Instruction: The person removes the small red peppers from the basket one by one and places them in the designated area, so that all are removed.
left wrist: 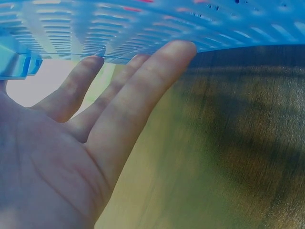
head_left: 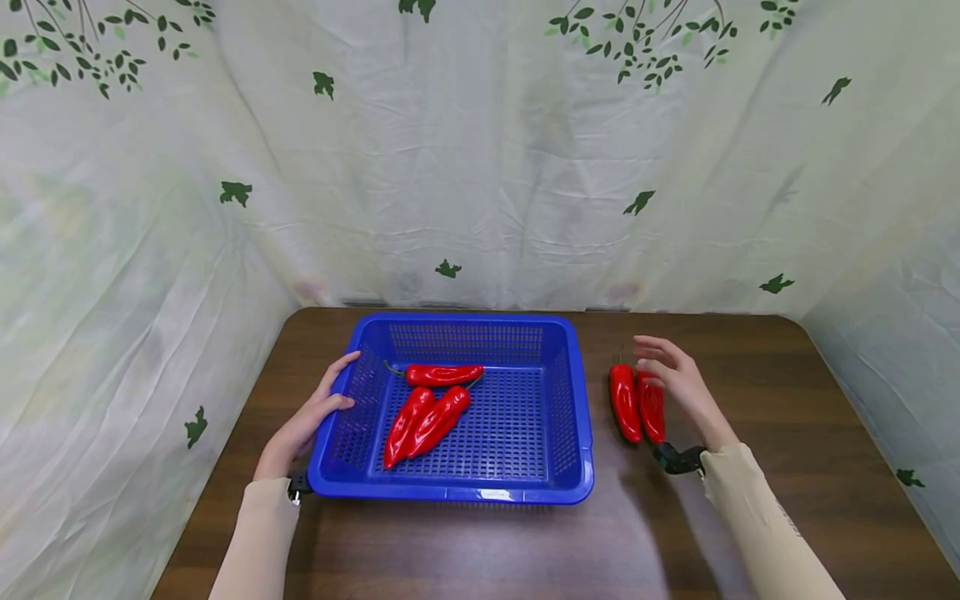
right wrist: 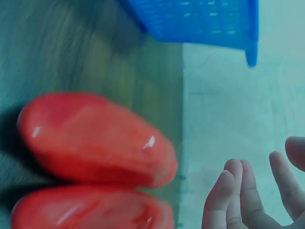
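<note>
In the head view, my left hand (head_left: 311,417) holds the left rim of a blue plastic basket (head_left: 450,492), its thumb laid over the edge. The left wrist view shows the other fingers (left wrist: 128,102) extended against the slotted outer wall. Three glossy red chili peppers (head_left: 444,376) lie inside the basket, toward its left half. To the right of it, two more red peppers (head_left: 624,403) lie side by side on the table. My right hand (head_left: 678,379) hovers over the upper end of the right-hand pepper (right wrist: 95,138), fingers loosely bent, holding nothing.
The dark wooden table (head_left: 780,417) ends at the back against a pale curtain (head_left: 480,167) printed with green leaves. The curtain also closes off both sides. Both wrists carry black straps (head_left: 678,459).
</note>
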Demonstrator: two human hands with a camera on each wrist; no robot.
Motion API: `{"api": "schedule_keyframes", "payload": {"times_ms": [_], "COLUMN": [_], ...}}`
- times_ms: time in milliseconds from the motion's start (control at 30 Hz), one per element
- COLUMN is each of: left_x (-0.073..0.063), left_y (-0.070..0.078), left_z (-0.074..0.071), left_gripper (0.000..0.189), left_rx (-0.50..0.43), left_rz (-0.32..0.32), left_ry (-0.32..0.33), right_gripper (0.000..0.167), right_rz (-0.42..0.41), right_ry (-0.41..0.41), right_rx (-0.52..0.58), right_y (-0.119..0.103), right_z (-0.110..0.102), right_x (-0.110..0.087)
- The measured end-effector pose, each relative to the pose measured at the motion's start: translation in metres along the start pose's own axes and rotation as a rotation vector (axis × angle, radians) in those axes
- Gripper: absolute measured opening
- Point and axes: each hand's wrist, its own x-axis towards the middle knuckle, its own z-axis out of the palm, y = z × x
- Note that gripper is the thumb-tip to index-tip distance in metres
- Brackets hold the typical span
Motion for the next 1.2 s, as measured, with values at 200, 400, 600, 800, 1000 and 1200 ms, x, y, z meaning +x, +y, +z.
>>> {"api": "schedule_keyframes", "payload": {"times_ms": [200,400,600,800,1000,1200], "left_x": [0.001,0.001,0.001,0.001,0.001,0.000], "left_y": [-0.001,-0.001,0.000,0.000,0.001,0.002], "left_z": [0.000,0.000,0.000,0.000,0.000,0.001], "left_gripper": [0.069,0.069,0.069,0.069,0.069,0.069], "left_rx": [-0.004,-0.009,-0.011,-0.013,-0.008,-0.011], "left_rz": [0.006,0.010,0.000,-0.003,-0.007,0.006], "left_ry": [-0.003,-0.001,-0.002,-0.005,0.002,-0.004], "right_gripper": [0.043,0.041,0.041,0.039,0.038,0.037], "right_rz": [-0.011,-0.035,-0.066,-0.059,-0.037,-0.033], "right_ry": [-0.036,-0.074,-0.114,-0.165,-0.204,-0.244], "right_rx": [0.027,0.027,0.064,0.117,0.140,0.140], "right_y": [-0.013,-0.024,-0.035,-0.046,-0.058,-0.068], "right_z": [0.012,0.022,0.034,0.048,0.065,0.082], "right_x": [0.001,0.003,0.003,0.004,0.006,0.007]}}
